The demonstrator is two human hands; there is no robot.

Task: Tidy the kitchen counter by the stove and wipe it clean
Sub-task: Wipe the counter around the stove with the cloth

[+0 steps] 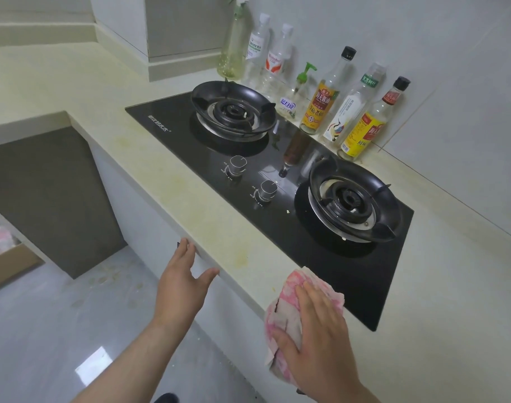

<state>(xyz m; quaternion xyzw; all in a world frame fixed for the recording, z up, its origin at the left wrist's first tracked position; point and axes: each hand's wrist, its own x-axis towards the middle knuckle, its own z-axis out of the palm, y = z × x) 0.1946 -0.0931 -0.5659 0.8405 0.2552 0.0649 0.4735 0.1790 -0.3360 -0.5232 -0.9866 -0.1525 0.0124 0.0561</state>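
The right hand [318,338] lies flat on a pink-and-white cloth [287,308], fingers [312,295] spread wide and pressing it down rather than gripping; the cloth sits bunched at the front edge of the worktop [190,205], its far side reaching the glass edge of the black stove [292,245], its near side drooping over the worktop's lip. The left hand [181,283] is out in front of the worktop, below its edge, fingers straight and thumb apart, holding nothing; whether the fingertips touch the white cabinet front [149,210] I cannot tell. Yellowish stains [242,257] mark the worktop between the two hands and further along the front strip. The stove has two burners, one far left [233,112] and one near right [353,199], with two knobs [237,165] between them towards the front; a few pale crumbs [288,211] lie on the glass by the right burner. Bottles [321,103] stand upright in a row against the tiled wall behind the stove; a spray bottle [233,45] stands at the far end of the row. A cardboard box [9,263] sits on the floor at the left.
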